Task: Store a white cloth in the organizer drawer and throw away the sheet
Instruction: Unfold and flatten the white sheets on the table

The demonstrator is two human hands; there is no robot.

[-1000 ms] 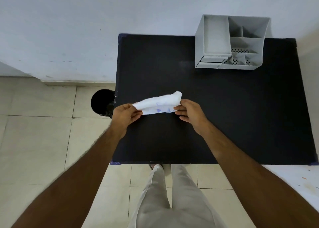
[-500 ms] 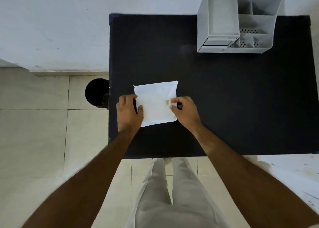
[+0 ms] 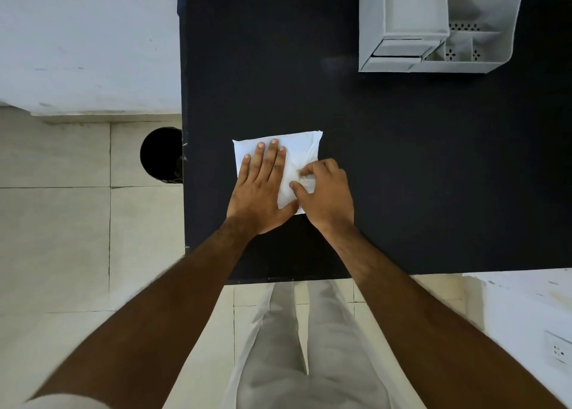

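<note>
A white square piece [image 3: 301, 148], cloth or sheet I cannot tell, lies flat on the black table [image 3: 402, 176] near its left front part. My left hand [image 3: 263, 185] rests flat on its left half with fingers spread. My right hand [image 3: 325, 191] pinches a raised fold of the white material at its right side between thumb and fingertips. The grey organizer [image 3: 433, 24] stands at the table's far right; its small drawer [image 3: 399, 51] at the lower left front looks slightly pulled out.
A round black bin [image 3: 161, 154] stands on the tiled floor against the table's left edge. A white wall runs behind the table. A white surface [image 3: 526, 315] with a socket sits at the right, below the table's front edge.
The white piece, held rolled up above the table a second ago, now lies spread flat. My left hand moved onto it palm down. My right hand shifted inward and pinches a fold.
</note>
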